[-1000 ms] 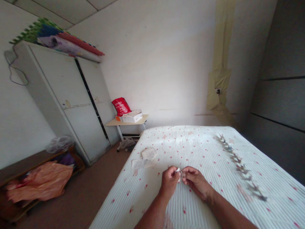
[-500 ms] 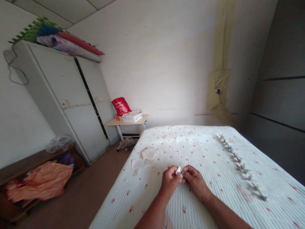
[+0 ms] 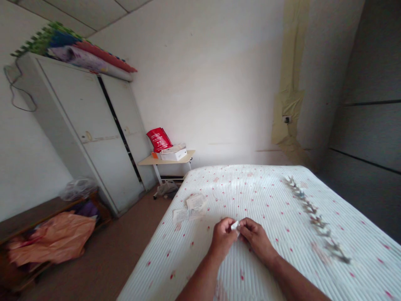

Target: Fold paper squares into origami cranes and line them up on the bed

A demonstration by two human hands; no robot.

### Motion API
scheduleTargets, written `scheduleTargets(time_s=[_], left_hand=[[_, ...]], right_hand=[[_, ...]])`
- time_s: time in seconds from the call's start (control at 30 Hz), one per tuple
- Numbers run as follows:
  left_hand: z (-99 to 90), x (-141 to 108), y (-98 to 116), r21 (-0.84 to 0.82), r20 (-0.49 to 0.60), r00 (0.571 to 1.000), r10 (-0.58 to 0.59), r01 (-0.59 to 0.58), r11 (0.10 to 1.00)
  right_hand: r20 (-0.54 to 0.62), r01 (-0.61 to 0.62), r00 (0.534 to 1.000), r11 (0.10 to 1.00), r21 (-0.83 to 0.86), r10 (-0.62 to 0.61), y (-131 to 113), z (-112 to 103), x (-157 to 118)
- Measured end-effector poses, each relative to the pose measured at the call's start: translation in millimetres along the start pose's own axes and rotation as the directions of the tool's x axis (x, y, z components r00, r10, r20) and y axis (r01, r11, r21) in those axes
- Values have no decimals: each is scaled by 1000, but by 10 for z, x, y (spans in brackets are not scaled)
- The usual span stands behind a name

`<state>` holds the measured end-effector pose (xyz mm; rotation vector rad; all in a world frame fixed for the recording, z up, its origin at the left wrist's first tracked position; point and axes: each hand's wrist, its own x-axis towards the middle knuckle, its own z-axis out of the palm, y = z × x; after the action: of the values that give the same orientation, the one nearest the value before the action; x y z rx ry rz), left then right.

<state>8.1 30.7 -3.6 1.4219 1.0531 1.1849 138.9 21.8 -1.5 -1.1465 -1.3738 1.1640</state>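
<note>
Patterned bedspread (image 3: 238, 179), with a small white piece (image 3: 234, 225) held between two hands over it.
The left hand (image 3: 223, 237) pinches the small white piece between thumb and bent fingers; the right hand (image 3: 257, 239) pinches its right edge, fingertips drawn together. Printed papers (image 3: 196, 202) lie farther off, leftward.

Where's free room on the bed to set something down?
Widest free stretch of sheet: beyond the hands, between the paper slips and the row of small pieces. Another runs between right hand and that row; a third lies nearer than the slips, beside left hand. Crowded: slips, row, and where the fingers pinch a white piece.
</note>
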Motion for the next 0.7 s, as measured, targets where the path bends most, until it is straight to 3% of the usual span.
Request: scheduleTargets(time_s=[0.23,0.7], left_hand=[[11,-20,31,14,22,999,31,-32,999],[7,7,36,-5,21,998,-52,52,999]], right_hand=[[-17,-26,1000,1000,-9,26,53,-3,23],[-6,26,1000,999,34,-26,19,-29,-2]])
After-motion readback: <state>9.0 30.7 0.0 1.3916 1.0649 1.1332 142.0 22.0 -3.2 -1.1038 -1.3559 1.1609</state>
